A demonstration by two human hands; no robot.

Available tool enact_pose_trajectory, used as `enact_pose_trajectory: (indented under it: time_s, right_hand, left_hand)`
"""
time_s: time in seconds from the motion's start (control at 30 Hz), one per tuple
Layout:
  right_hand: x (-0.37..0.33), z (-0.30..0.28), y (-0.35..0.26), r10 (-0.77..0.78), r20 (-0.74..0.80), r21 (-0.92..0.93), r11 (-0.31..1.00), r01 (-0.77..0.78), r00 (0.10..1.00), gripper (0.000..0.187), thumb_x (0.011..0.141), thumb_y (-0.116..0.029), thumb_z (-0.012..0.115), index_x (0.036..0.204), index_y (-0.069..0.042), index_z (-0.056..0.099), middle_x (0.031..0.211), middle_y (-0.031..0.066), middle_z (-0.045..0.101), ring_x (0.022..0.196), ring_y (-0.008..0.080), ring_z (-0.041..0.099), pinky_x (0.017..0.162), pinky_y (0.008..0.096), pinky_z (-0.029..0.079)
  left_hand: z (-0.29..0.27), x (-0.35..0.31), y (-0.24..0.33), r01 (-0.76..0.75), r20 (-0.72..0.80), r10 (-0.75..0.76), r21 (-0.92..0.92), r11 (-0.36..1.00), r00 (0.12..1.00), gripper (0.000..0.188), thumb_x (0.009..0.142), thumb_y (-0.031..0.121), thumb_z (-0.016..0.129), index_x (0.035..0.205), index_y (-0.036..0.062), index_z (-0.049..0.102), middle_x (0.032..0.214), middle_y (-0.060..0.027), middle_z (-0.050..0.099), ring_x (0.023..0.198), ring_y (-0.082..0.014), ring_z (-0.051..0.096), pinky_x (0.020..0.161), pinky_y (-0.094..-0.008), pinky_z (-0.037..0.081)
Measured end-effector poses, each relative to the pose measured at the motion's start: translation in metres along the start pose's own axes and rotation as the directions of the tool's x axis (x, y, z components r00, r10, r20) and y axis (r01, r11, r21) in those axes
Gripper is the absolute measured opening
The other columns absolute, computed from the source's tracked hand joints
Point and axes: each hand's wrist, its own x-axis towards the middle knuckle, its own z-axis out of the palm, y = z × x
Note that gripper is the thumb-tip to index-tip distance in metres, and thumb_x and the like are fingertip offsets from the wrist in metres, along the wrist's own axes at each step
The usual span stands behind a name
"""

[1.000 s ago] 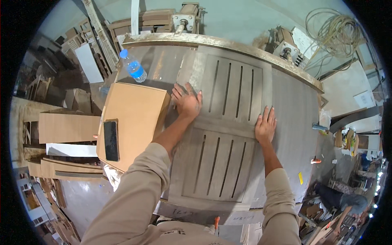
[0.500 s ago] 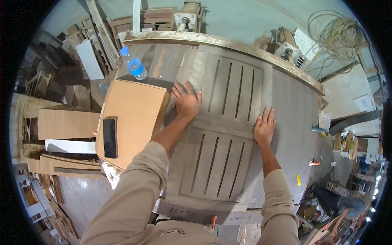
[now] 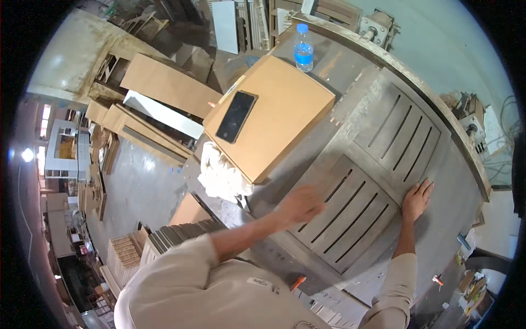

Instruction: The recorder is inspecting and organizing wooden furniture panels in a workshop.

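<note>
A grey-brown wooden panel with two fields of long slots (image 3: 378, 192) lies flat on the work table. On its right edge rests my right hand (image 3: 417, 202), fingers stretched out and holding nothing. My left hand (image 3: 300, 206) is over the lower slotted field, near its left side. Motion smears its fingers, so I cannot tell whether they are closed. Left of the panel is a brown cardboard box (image 3: 290, 104), with a black phone (image 3: 236, 117) lying on top. A water bottle with a blue cap (image 3: 303, 52) stands behind the box.
A crumpled white cloth (image 3: 219, 174) hangs by the box's near corner. Along the table's far side runs a raised rail (image 3: 433, 82). Boards (image 3: 159, 82) are piled on the left, and stacked slats (image 3: 175, 241) stand near my left arm. An orange-handled clamp (image 3: 297, 283) sits at the near edge.
My view has swung to the left. My left hand has come off the panel's upper left side and moved nearer to me. My right hand stays on the right edge.
</note>
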Motion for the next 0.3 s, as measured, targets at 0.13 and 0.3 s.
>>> enact_pose_trajectory:
  time_s: [0.13,0.3]
  right_hand:
    - [0.002,-0.010,0.003,-0.004,0.061,-0.091,0.996,0.009,0.998,0.053,0.103,-0.036,0.029,0.149,-0.011,0.028,0.155,0.0153,0.026,0.139,0.0324,0.032,0.113,0.0458,0.026]
    - [0.002,0.003,0.002,-0.032,0.057,-0.076,0.996,0.036,0.998,0.059,0.102,-0.044,0.029,0.151,-0.011,0.025,0.156,0.0159,0.021,0.142,0.0336,0.026,0.115,0.0508,0.021]
  left_hand:
    - [-0.091,-0.103,-0.005,0.590,-0.518,-0.308,0.566,0.576,0.798,0.078,0.070,0.030,0.081,0.131,-0.0021,0.044,0.114,-0.0197,0.059,0.105,-0.0346,0.056,0.097,-0.0418,0.042]
    - [-0.118,-0.135,-0.067,0.734,-0.237,-0.749,0.515,0.443,0.618,0.093,0.078,0.057,0.068,0.141,-0.0010,0.034,0.139,-0.0195,0.044,0.129,-0.0365,0.040,0.106,-0.0566,0.024]
